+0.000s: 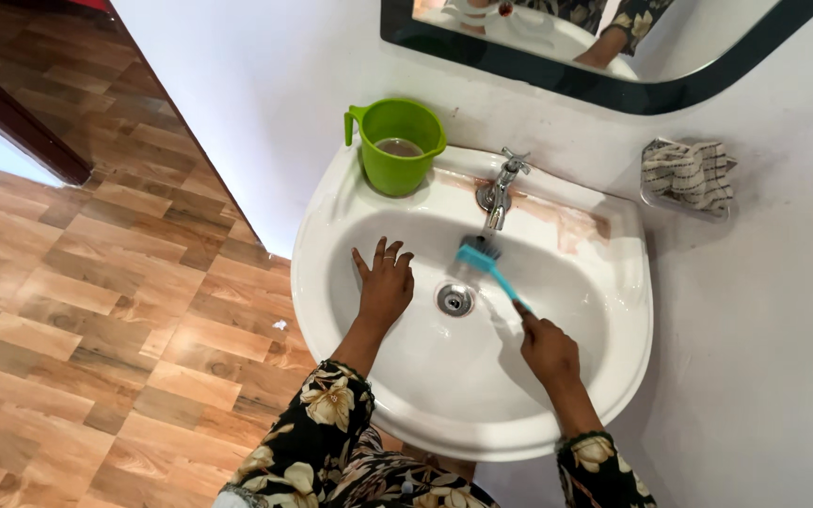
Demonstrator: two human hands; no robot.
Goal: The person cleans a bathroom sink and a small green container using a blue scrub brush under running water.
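Hands apart: right grips one brush, left flat, seemingly touching one basin

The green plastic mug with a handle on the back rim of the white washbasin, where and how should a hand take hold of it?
Grip the green plastic mug by its looped handle, coming from the left. The handle juts out on that side, away from the metal tap, and the mug stands upright with its mouth open upward on the white washbasin. The left hand, flat inside the bowl, is probably the nearer one.
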